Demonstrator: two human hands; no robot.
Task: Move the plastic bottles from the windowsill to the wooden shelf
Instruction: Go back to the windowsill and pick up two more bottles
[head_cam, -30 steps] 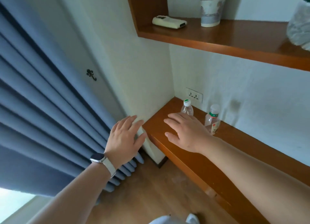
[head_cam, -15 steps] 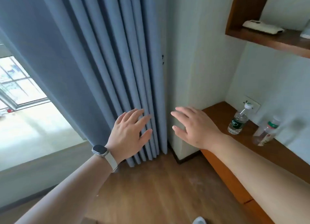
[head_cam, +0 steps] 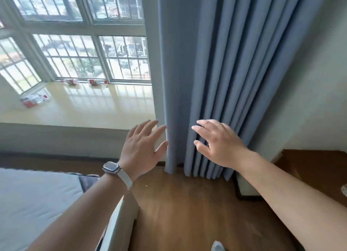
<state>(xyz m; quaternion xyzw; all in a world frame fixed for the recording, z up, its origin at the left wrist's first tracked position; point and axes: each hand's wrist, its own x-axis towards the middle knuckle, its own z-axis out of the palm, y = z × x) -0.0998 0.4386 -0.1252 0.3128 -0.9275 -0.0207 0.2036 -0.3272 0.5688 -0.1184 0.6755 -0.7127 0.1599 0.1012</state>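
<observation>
Hovering empty with fingers spread at the middle of the frame, the left hand (head_cam: 139,150) and right hand (head_cam: 218,144) flank the blue curtain (head_cam: 216,72), while plastic bottles (head_cam: 34,99) lie on the pale windowsill (head_cam: 90,107) at upper left.

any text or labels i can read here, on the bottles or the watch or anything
None can be read.
Bottles by the window: red labels, too small and blurred.
Bottle lying on the windowsill: red label, blurred.
Watch on the left wrist: face blank.
Outside the window: signs, if any, unreadable.
</observation>
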